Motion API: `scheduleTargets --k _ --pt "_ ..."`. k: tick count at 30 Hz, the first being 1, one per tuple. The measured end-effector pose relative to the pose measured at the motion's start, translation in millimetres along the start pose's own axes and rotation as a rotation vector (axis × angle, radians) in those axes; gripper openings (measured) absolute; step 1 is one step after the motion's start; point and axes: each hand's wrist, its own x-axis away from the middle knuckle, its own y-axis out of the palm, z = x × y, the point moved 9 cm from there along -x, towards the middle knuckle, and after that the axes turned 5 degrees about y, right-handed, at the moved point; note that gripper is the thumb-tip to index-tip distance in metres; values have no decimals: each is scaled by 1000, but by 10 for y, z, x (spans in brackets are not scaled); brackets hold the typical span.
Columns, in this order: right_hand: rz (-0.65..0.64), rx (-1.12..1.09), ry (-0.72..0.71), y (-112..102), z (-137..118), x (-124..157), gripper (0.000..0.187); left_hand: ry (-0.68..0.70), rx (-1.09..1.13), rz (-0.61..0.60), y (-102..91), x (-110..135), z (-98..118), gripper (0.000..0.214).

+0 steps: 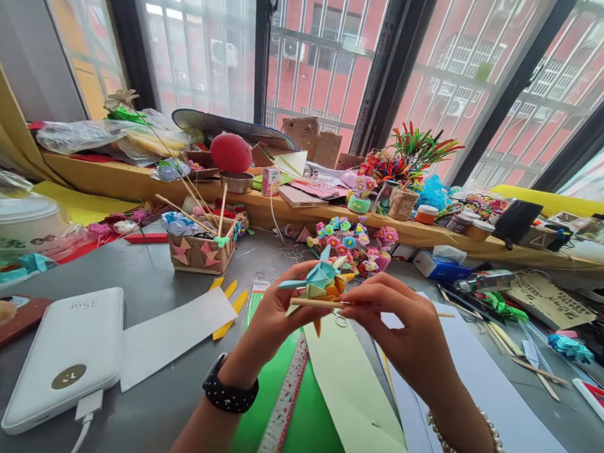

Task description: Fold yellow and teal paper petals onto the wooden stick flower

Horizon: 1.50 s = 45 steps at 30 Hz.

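Observation:
My left hand is closed around a folded paper flower with blue, pale green and orange petals. A thin wooden stick lies across the front of the flower, its left end by my left fingers. Pinched on that stick is my right hand, its fingertips close against the orange petals. Below both hands are a pale green paper strip, a patterned ruler and a bright green sheet. Whether the stick is joined to the flower, I cannot tell.
Left of my hands are a white power bank, a white paper strip and yellow folded pieces. A cardboard box with sticks stands behind. Beaded flowers are beyond my hands; white sheets lie on the right.

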Motion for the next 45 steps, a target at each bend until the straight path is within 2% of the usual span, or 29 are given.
scheduleTargets --k 7,14,24,38,42,45 --pt "7 3 91 38 114 -7 9 -32 -57 -2 -10 -2 -49 51" --pt "-56 -42 165 72 191 -23 2 -68 -66 -22 40 5 -65 49" --pt "-112 -72 264 135 313 -19 10 -140 -38 8 43 8 -130 50" --pt "-137 -48 273 159 346 -28 11 -212 -7 -15 79 15 -225 55" --pt "-50 -9 231 83 323 -40 8 -184 -94 -69 84 -3 -176 54" --pt "33 62 182 21 294 -42 6 -30 -311 -16 -32 -35 6 58"
